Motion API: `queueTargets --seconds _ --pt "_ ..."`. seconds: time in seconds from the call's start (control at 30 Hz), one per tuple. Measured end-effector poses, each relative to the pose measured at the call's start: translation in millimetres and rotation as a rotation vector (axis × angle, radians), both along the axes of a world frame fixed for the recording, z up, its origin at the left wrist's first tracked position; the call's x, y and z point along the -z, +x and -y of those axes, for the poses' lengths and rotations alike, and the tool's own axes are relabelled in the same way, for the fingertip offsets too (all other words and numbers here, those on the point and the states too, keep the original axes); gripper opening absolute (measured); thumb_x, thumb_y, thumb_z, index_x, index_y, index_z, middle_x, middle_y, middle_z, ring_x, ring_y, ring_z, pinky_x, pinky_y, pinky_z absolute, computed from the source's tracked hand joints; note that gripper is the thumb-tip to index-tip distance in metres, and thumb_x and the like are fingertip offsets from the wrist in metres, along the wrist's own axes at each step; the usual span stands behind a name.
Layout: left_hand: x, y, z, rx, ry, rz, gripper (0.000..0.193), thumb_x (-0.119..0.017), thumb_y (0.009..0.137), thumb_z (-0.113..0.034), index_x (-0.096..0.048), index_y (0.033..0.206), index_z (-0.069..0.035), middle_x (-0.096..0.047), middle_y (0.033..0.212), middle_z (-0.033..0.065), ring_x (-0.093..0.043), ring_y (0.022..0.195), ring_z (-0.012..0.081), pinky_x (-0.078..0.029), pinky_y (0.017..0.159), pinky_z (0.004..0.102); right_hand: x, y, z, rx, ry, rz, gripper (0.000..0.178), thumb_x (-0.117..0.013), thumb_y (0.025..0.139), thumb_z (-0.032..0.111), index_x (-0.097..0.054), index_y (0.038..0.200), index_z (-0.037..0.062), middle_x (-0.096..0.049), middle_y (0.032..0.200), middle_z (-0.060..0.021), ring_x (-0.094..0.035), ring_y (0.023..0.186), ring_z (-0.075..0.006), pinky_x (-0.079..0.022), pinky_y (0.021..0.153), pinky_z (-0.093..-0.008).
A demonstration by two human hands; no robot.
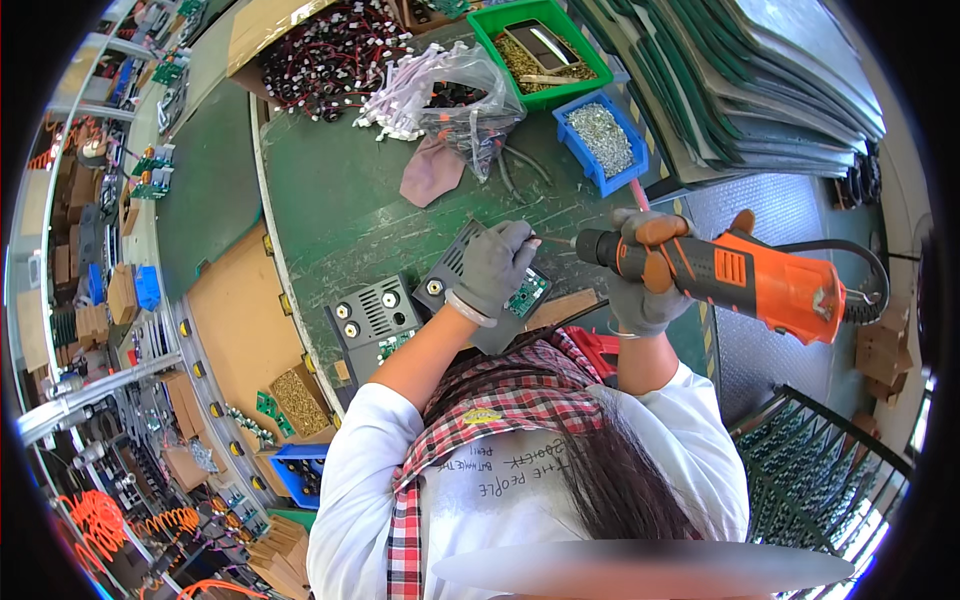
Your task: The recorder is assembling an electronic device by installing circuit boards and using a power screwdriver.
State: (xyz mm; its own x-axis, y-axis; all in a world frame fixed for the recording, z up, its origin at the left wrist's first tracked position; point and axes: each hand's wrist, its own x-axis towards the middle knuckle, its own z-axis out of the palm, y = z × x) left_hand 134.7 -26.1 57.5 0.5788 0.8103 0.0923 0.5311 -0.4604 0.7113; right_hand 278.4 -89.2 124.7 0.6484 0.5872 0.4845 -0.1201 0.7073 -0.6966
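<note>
My right hand, in a grey glove with brown fingertips, is wrapped round an orange and black electric screwdriver. Its thin bit points left toward my left hand. That hand, gloved in grey, has its fingers pinched together near the bit's tip; whatever they hold is too small to make out. Beneath it lies a dark grey slotted housing, partly hidden by the hand, with a green circuit board at its right. A second slotted housing with round metal fittings rests to the left.
Beyond my hands on the green table are pliers, a pink cloth and bagged white connectors. A blue bin of screws and a green bin of brass parts stand farther back. Stacked sheets rise at far right.
</note>
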Motion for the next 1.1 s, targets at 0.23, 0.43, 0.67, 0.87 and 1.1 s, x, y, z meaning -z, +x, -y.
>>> queueTargets --seconds 0.23,0.43,0.67,0.87,1.1 --pt "-11 -22 5 0.070 0.022 0.184 0.009 -0.053 0.077 -0.013 -0.051 0.079 -0.004 -0.056 0.076 0.0120 -0.056 0.069 0.0306 -0.044 0.059 0.0359 -6 -5 3 -0.067 0.000 -0.024 0.038 -0.065 0.072 0.019 -0.046 0.099 0.0004 -0.052 0.077 -0.0086 -0.055 0.068 -0.0227 -0.049 0.067 -0.0404" --pt "-9 -47 9 0.249 0.000 0.292 0.011 -0.050 0.079 -0.011 -0.052 0.086 -0.003 -0.056 0.079 0.0119 -0.055 0.071 0.0302 -0.044 0.064 0.0362 -25 -17 12 -0.226 -0.010 -0.116 0.042 -0.066 0.071 0.020 -0.045 0.104 0.0034 -0.050 0.080 -0.0062 -0.051 0.070 -0.0190 -0.045 0.070 -0.0400" --pt "-8 -77 5 0.358 -0.812 0.644 0.014 -0.051 0.081 -0.009 -0.054 0.086 0.004 -0.056 0.071 0.0057 -0.054 0.061 0.0107 -0.044 0.056 0.0249 -20 -38 5 -0.244 -0.042 -0.144 0.077 -0.057 0.074 0.025 -0.010 0.133 0.0110 -0.041 0.077 -0.0023 -0.039 0.062 -0.0131 -0.039 0.063 -0.0328" --pt "3 -99 -26 0.497 -0.124 0.223 0.022 -0.053 0.076 -0.026 -0.057 0.087 -0.007 -0.059 0.080 0.0101 -0.056 0.073 0.0294 -0.044 0.065 0.0369 -17 -68 -3 -0.120 -0.205 -0.050 0.081 -0.057 0.075 0.025 -0.005 0.135 0.0124 -0.044 0.080 -0.0025 -0.042 0.066 -0.0143 -0.039 0.067 -0.0341" --pt "73 -181 -262 -0.511 0.079 -0.167 0.037 -0.052 0.077 -0.036 -0.054 0.095 -0.004 -0.058 0.091 0.0185 -0.055 0.086 0.0344 -0.044 0.075 0.0414 -1 -76 36 0.169 -0.272 -0.057 0.053 -0.058 0.074 0.032 -0.041 0.115 0.0032 -0.052 0.084 -0.0045 -0.049 0.073 -0.0162 -0.041 0.073 -0.0345"
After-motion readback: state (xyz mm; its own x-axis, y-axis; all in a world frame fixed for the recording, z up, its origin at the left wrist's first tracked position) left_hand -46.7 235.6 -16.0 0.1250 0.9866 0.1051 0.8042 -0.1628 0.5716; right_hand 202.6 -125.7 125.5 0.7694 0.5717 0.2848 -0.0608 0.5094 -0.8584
